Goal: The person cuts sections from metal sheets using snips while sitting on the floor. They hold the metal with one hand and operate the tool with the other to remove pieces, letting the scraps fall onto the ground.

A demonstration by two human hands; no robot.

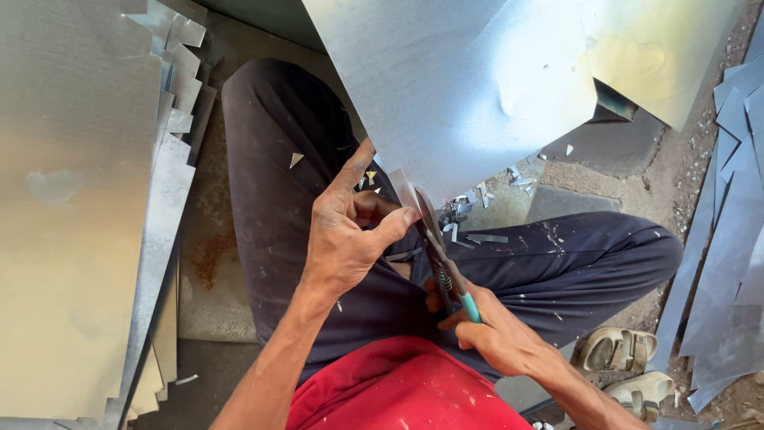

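— Sheet metal (pixel 446 95), the big grey panel, lies across the person's lap and knee, its lower corner coming down between the two hands; why so low, do you think?

— I judge it's so the corner sits right where the snips (pixel 440 259) can bite. The blades point up into that corner, and the panel's own weight rests on the dark trousers (pixel 278 183) rather than on the arms

— And the left hand (pixel 346 239)?

— It's pinching the edge of the sheet beside the blades, thumb pressed against the curled fingers, with the forefinger stretched up along the metal. That probably keeps the thin edge from flapping and keeps it taut beside the cut

— The right hand (pixel 497 330)?

— Closed around the teal handles of the snips, fingers wrapped tight, wrist low near the red shirt (pixel 398 390). The handles look squeezed near together, though I can't tell whether the blades are fully closed

— What's scattered about?

— Small triangular and strip offcuts (pixel 477 209) lie on the ground between the knees, and a few specks sit on the trousers. They lie under the corner being worked, which fits pieces dropping straight down

— And to the sides?

— On the left a stack of sheets with notched edges (pixel 171 119) leans close by the thigh. On the right, long grey strips (pixel 728 231) lie on the dirt, well apart from the hands, and a pair of pale sandals (pixel 625 366) sits near the right elbow
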